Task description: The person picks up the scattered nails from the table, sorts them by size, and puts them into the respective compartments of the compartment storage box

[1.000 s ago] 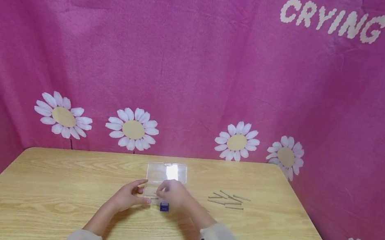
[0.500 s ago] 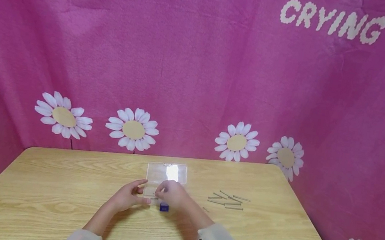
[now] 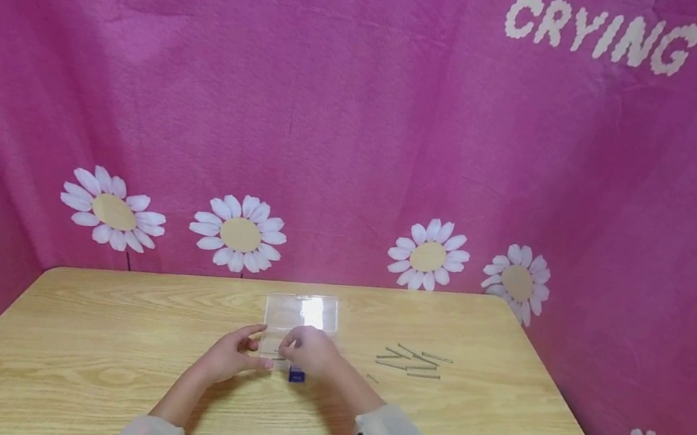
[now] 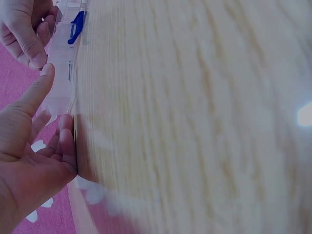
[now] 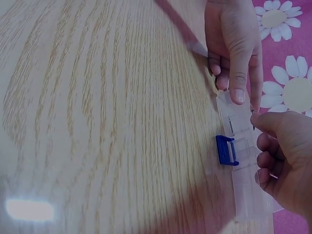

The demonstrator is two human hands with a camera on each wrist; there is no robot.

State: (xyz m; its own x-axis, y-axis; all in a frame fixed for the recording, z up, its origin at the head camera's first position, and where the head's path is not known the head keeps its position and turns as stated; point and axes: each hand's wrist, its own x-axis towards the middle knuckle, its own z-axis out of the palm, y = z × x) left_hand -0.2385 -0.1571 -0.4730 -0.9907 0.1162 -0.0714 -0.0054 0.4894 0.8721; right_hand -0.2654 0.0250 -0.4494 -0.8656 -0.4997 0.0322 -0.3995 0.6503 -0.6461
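Observation:
A clear plastic box (image 5: 246, 195) with a blue latch (image 5: 225, 151) on its front lies on the table, its transparent lid (image 3: 287, 311) laid back. At the box's left end, my left hand (image 3: 230, 358) holds it, thumb in front and fingers toward the back. My right hand (image 3: 312, 353) is over the middle of the box, thumb and forefinger pinching a small dark nail (image 5: 253, 120). Thin metal pieces, seemingly nails (image 4: 69, 70), lie in a compartment. In the head view the right hand covers much of the box's right part.
Several long nails (image 3: 411, 361) lie loose on the wooden table (image 3: 492, 434), right of the box. One short nail (image 3: 372, 379) lies nearer my right forearm. A pink curtain (image 3: 360, 137) with daisies hangs behind the table's back edge.
My right hand has shifted slightly left over the box. The short nail beside the right forearm has come into view. The left hand stays in place.

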